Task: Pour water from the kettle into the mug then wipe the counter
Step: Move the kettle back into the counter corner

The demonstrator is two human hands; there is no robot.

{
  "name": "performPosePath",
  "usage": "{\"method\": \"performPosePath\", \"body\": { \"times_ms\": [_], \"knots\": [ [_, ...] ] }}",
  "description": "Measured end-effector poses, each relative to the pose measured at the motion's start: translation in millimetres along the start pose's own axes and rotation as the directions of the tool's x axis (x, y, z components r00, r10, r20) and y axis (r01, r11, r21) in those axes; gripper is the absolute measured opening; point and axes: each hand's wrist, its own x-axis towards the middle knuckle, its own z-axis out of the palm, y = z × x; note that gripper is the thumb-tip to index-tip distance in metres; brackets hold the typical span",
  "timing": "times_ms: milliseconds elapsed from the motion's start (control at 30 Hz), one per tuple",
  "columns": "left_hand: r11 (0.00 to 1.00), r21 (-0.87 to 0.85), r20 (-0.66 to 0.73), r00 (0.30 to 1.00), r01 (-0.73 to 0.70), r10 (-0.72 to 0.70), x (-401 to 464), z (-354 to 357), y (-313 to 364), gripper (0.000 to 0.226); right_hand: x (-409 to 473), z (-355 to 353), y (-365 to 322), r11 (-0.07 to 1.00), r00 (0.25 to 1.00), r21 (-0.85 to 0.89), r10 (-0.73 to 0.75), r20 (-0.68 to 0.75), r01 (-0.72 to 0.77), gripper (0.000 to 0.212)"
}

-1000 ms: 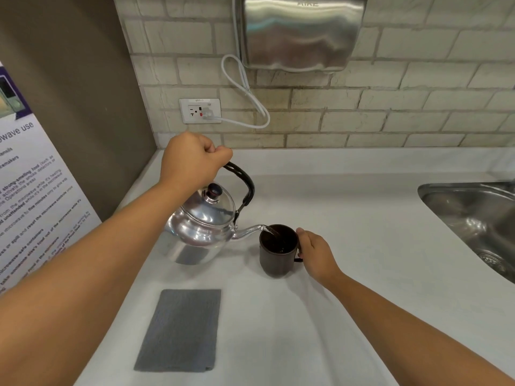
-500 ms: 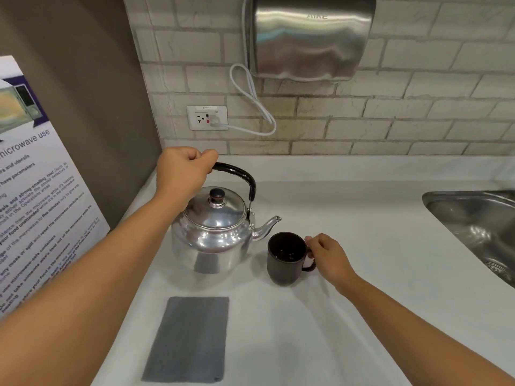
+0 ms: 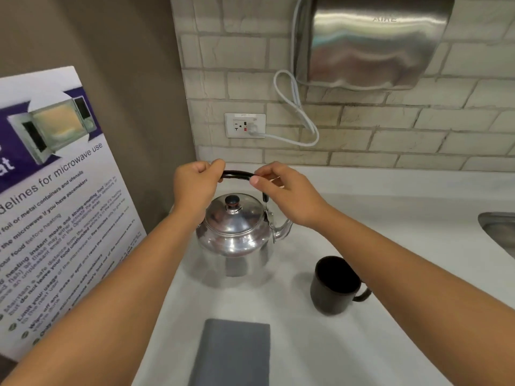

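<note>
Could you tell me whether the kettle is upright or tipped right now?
Upright: the kettle sits flat on the counter, lid level, spout away from the mug.

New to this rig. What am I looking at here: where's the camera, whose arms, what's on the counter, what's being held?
No robot here: a person wears one wide-angle camera on the head, looking forward and down, so the arms are their own. The left hand and right hand both grip the black handle of a shiny metal kettle, which stands upright on the white counter. To its right stands a dark mug, untouched. A folded grey cloth lies nearest the camera. A sink edge shows at far right.
</note>
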Motion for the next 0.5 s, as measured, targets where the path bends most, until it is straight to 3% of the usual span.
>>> {"method": "performPosePath", "body": {
  "times_ms": [133,500],
  "knots": [
    [1.0,0.009,0.01,1.0,0.003,-0.003,21.4,4.3,-21.3,0.033,24.4,21.5,14.3,0.998,0.999,-0.039,-0.045,-0.023,0.044,0.019],
    [0.999,0.029,0.03,0.999,0.028,-0.028,62.3,27.9,-74.4,0.037,65.1,45.2,59.5,0.996,0.999,-0.084,0.017,-0.032,-0.02,0.018]
  ]
}}
